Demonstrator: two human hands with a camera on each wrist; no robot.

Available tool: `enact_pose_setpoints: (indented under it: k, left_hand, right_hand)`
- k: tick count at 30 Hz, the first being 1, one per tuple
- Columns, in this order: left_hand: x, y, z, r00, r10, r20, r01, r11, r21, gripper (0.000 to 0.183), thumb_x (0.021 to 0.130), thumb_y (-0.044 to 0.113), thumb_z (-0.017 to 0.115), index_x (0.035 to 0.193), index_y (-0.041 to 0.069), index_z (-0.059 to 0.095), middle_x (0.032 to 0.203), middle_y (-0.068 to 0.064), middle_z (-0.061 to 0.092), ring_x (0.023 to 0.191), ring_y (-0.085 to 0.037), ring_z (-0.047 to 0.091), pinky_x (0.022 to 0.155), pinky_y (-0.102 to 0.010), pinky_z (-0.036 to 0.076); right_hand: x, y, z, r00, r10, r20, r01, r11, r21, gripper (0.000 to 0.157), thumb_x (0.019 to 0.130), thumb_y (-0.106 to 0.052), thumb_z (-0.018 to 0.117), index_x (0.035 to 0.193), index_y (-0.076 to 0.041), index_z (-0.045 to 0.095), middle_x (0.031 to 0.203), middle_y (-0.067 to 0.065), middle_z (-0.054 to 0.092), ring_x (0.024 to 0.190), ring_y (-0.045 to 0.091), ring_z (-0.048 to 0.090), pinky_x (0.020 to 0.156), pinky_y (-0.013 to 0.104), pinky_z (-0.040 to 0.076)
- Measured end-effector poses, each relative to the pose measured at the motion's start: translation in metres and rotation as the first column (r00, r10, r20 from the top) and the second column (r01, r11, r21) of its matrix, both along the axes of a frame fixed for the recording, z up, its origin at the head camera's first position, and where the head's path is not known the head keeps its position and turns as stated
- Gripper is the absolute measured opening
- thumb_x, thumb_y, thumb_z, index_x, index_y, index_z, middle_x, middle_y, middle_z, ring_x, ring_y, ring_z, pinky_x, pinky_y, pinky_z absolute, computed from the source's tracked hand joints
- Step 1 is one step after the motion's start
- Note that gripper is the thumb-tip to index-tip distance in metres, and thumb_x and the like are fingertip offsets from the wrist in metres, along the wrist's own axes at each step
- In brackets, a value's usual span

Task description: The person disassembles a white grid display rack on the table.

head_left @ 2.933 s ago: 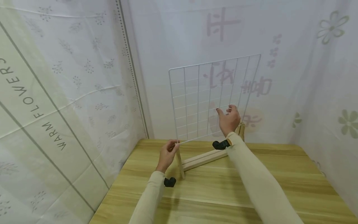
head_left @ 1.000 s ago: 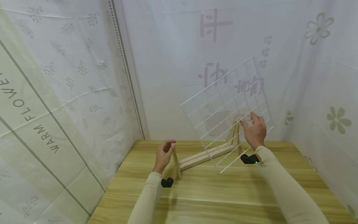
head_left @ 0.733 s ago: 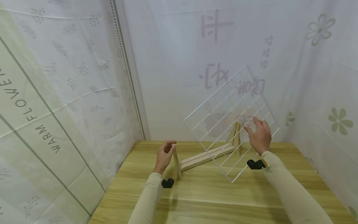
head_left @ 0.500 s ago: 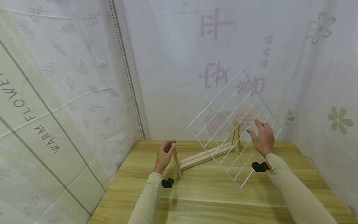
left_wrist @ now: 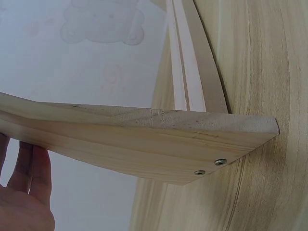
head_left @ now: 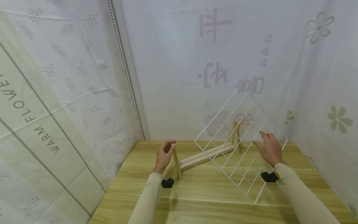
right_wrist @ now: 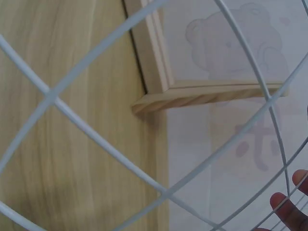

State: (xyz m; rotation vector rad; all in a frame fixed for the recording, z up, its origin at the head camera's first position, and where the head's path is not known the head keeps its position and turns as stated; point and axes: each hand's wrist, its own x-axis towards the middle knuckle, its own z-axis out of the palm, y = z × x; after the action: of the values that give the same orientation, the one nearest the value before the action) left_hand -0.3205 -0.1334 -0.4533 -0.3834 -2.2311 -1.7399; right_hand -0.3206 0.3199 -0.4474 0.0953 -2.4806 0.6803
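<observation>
My right hand (head_left: 269,149) grips a white wire grid panel (head_left: 229,177) near its right side. The panel hangs tilted, one corner pointing down at the front, and overlaps the right part of a wooden stand (head_left: 207,157). In the right wrist view the grid's wires (right_wrist: 166,193) cross in front of the stand, with fingertips (right_wrist: 285,211) at the lower right. My left hand (head_left: 163,155) pinches the top of the stand's left end piece (head_left: 177,163). The left wrist view shows that end piece (left_wrist: 144,142) standing on edge, fingers (left_wrist: 41,173) against its face and two metal screws low on it.
The stand rests on a wood-grain table (head_left: 201,199), its double rail (head_left: 195,161) running back to a right end piece (head_left: 236,137). Printed curtains (head_left: 167,77) surround the table at the back and sides. Black wrist cameras (head_left: 167,183) sit on both wrists.
The left hand has stayed at the stand's left end piece after letting go of the grid's corner. My right hand has moved the grid right, down and nearer, turning it corner-down.
</observation>
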Motion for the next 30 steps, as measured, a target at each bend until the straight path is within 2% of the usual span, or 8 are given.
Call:
enact_pose_setpoints:
  k: [6, 12, 16, 19, 24, 30]
  left_hand:
    - [0.001, -0.001, 0.000, 1.000, -0.001, -0.004, 0.001, 1.000, 0.009, 0.025, 0.103, 0.015, 0.058, 0.125, 0.006, 0.066, 0.133, -0.018, 0.065, 0.130, -0.035, 0.058, 0.112, -0.052, 0.045]
    - [0.000, 0.000, -0.001, 1.000, -0.005, -0.023, 0.005, 1.000, 0.021, 0.025, 0.102, 0.014, 0.059, 0.124, 0.005, 0.066, 0.132, -0.020, 0.065, 0.129, -0.035, 0.059, 0.112, -0.051, 0.046]
    - [0.000, 0.000, -0.001, 1.000, -0.013, -0.021, 0.013, 1.000, 0.020, 0.025, 0.102, 0.013, 0.058, 0.124, 0.004, 0.066, 0.133, -0.023, 0.064, 0.131, -0.036, 0.057, 0.113, -0.052, 0.044]
    - [0.000, 0.000, 0.000, 1.000, -0.012, -0.021, 0.012, 1.000, 0.017, 0.025, 0.102, 0.012, 0.058, 0.124, 0.003, 0.066, 0.132, -0.020, 0.065, 0.131, -0.036, 0.058, 0.112, -0.053, 0.045]
    - [0.000, 0.000, 0.000, 1.000, -0.012, -0.022, 0.012, 1.000, 0.015, 0.025, 0.102, 0.011, 0.058, 0.125, 0.003, 0.065, 0.131, -0.019, 0.066, 0.130, -0.037, 0.058, 0.112, -0.053, 0.045]
    - [-0.001, 0.000, 0.000, 1.000, -0.010, -0.015, 0.010, 1.000, 0.004, 0.025, 0.102, 0.011, 0.058, 0.125, 0.003, 0.065, 0.132, -0.019, 0.065, 0.129, -0.036, 0.059, 0.111, -0.053, 0.046]
  right_hand:
    - [0.011, 0.009, -0.010, 0.999, 0.007, 0.038, -0.009, 0.998, 0.057, 0.055, 0.092, -0.017, 0.072, 0.136, 0.010, 0.051, 0.118, 0.034, 0.056, 0.100, 0.051, 0.057, 0.076, 0.061, 0.048]
    - [0.021, 0.018, -0.022, 0.996, 0.004, 0.094, -0.012, 0.997, 0.082, 0.056, 0.094, -0.020, 0.070, 0.136, 0.010, 0.050, 0.126, 0.035, 0.054, 0.109, 0.053, 0.054, 0.082, 0.065, 0.048]
    - [0.024, 0.025, -0.031, 0.995, 0.003, 0.098, -0.014, 0.994, 0.106, 0.056, 0.093, -0.020, 0.070, 0.137, 0.009, 0.050, 0.122, 0.034, 0.056, 0.103, 0.051, 0.056, 0.074, 0.061, 0.049]
    - [0.025, 0.028, -0.037, 0.997, 0.006, 0.077, -0.016, 0.991, 0.132, 0.055, 0.092, -0.018, 0.072, 0.135, 0.010, 0.052, 0.115, 0.033, 0.058, 0.095, 0.049, 0.058, 0.068, 0.057, 0.049]
    - [0.027, 0.031, -0.043, 0.998, 0.022, 0.058, -0.032, 0.983, 0.182, 0.052, 0.089, -0.015, 0.074, 0.130, 0.010, 0.056, 0.114, 0.034, 0.060, 0.096, 0.049, 0.058, 0.071, 0.060, 0.050]
    - [0.033, 0.034, -0.046, 0.991, 0.061, 0.117, -0.086, 0.971, 0.223, 0.050, 0.090, -0.016, 0.073, 0.130, 0.008, 0.055, 0.120, 0.036, 0.058, 0.100, 0.053, 0.058, 0.072, 0.063, 0.052]
